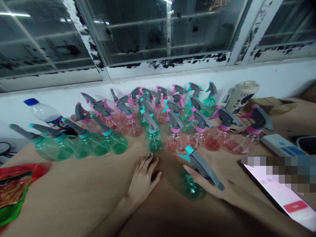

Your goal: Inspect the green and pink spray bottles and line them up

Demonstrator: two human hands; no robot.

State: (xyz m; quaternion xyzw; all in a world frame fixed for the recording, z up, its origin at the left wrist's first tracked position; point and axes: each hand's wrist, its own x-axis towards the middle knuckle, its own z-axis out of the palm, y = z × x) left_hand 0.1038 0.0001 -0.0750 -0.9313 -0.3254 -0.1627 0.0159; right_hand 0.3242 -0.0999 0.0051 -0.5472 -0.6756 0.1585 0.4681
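My right hand [209, 182] is wrapped round a green spray bottle [191, 184] with a grey and teal trigger head, at the front right of the other bottles. Its thumb lies across the neck, and the other fingers are mostly hidden behind the trigger head. Flat on the wooden table [81, 194] rests my left hand [144, 177], fingers spread and holding nothing. Just beyond its fingertips stands another green spray bottle [154, 140]. Pink spray bottles [175, 140] with grey and pink heads line up to the right, and several green ones [115, 141] to the left.
More spray bottles crowd back to the window wall. A Pepsi bottle [46, 113] stands at the back left, a red and green snack bag [17, 191] at the left edge. On the right are a lit phone [278, 194], a white box [281, 144] and a coffee cup [243, 95].
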